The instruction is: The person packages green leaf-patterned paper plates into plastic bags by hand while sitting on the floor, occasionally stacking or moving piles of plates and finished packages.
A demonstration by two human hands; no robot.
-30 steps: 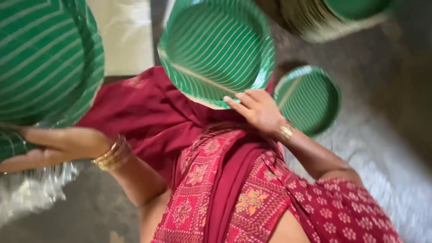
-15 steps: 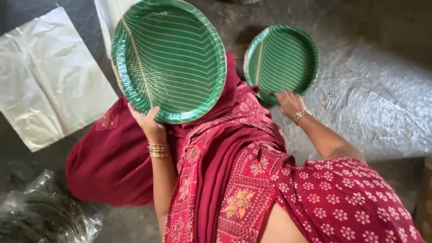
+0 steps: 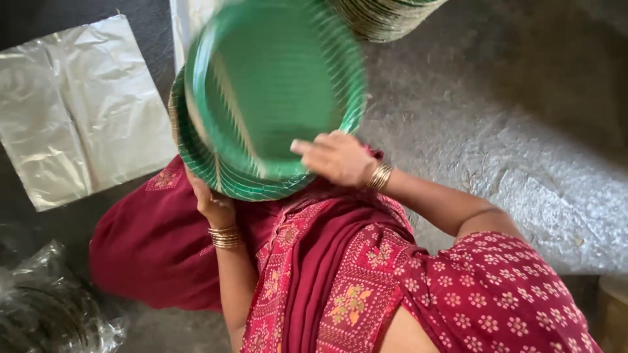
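My left hand (image 3: 210, 201) grips the lower edge of a stack of round green plates with pale stripes (image 3: 196, 153), held tilted over my lap. My right hand (image 3: 337, 158) holds another green striped plate (image 3: 275, 85) by its near rim and lays it against the front of that stack; this plate is motion-blurred. Both wrists wear gold bangles. A dark red patterned garment (image 3: 340, 281) covers my lap below the plates.
A flat clear plastic sheet (image 3: 72, 111) lies on the floor at the left. A crumpled plastic bag (image 3: 46, 307) sits at the lower left. A tall stack of green plates (image 3: 386, 16) shows at the top edge. Rough grey floor (image 3: 510, 131) spreads to the right.
My right hand has brought the smaller-looking green plate from the right over onto the plate held by my left hand. The view has shifted slightly.
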